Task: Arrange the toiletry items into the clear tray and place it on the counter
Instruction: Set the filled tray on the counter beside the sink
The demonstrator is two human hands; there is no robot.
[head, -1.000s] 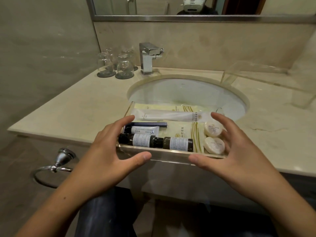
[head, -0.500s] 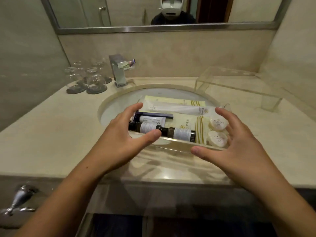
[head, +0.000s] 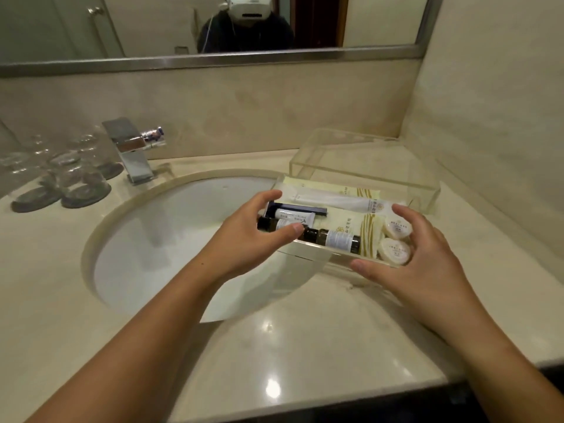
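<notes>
A clear tray (head: 317, 253) full of toiletries hangs over the right side of the sink (head: 171, 239). My left hand (head: 253, 233) grips its left end, thumb on the near wall, fingers over the far side. My right hand (head: 424, 261) grips its right end the same way. Inside lie two dark bottles (head: 334, 238), a white tube (head: 294, 216), a long white packet (head: 338, 203), cream sachets (head: 351, 227) and two round white soaps (head: 395, 248).
A clear acrylic stand (head: 366, 166) sits on the beige counter (head: 290, 346) just behind the tray, by the right wall. A chrome tap (head: 134, 151) and upturned glasses on coasters (head: 73, 184) stand at the back left. A mirror (head: 213, 25) hangs above.
Both hands have carried the tray forward from the counter's front edge, over the sink and to the right, closer to the acrylic stand. My view has moved in over the counter.
</notes>
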